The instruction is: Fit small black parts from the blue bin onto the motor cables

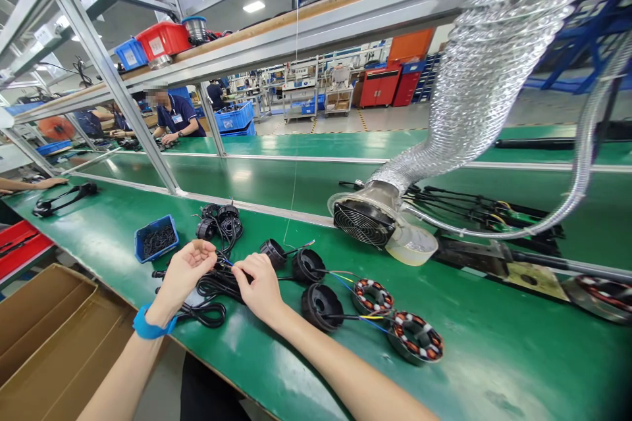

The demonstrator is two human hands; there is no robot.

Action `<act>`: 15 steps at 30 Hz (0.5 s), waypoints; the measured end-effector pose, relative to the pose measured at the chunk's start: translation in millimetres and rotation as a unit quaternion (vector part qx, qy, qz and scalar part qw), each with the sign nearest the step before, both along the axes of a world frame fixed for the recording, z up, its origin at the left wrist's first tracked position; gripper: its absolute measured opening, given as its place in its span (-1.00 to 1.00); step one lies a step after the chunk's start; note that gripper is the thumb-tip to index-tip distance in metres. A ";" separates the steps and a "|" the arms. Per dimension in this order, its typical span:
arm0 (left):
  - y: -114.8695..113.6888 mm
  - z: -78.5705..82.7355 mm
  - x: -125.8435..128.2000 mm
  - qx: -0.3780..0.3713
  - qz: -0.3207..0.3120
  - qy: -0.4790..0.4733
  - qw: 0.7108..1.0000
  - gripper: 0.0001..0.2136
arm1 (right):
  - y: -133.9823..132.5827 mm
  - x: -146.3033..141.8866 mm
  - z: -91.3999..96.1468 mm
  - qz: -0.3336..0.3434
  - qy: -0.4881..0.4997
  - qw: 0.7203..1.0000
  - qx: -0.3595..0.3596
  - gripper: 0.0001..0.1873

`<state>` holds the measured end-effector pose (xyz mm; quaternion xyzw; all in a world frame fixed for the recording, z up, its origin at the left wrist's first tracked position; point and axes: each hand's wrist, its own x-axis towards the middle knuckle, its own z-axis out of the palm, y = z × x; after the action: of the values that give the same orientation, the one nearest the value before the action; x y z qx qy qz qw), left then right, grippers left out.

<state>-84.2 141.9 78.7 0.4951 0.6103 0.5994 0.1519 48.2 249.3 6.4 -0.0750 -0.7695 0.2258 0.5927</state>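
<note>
At the lower left of the frame an open cardboard box (44,329) sits below the edge of the green worktop (494,355). To its right a blue tray (156,240) of small black parts lies on the worktop. Near the middle, the left hand (187,270) has a narrow grip, fingertips pinched on the black cables (212,286). Just beside it, the right hand (259,286) closes its grip on the same bundle. Further right lie round black caps (322,306) and copper-wound rings (417,337), with a fan (363,220) above them.
</note>
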 end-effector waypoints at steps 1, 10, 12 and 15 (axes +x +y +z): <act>-0.1 0.6 0.0 -0.004 -0.002 0.002 1.000 -0.47 | -0.2 0.0 0.0 0.000 0.002 1.000 0.000 -0.78; 2.6 7.1 -4.5 -0.033 -0.007 0.087 0.996 -0.46 | 0.0 1.4 2.2 -0.013 -0.001 1.000 0.005 -0.80; 2.4 13.6 -3.4 -0.075 0.000 0.083 0.994 -0.35 | -1.4 2.0 1.9 -0.025 -0.002 1.000 0.014 -0.78; 3.3 19.5 -11.8 -0.159 0.031 0.106 0.981 -0.28 | -0.2 -0.6 -0.2 -0.045 0.000 0.998 0.031 -0.79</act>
<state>-96.0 145.3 98.2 0.5058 0.7256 0.4436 0.1446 47.5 249.1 6.2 -0.0912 -0.7719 0.1746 0.6045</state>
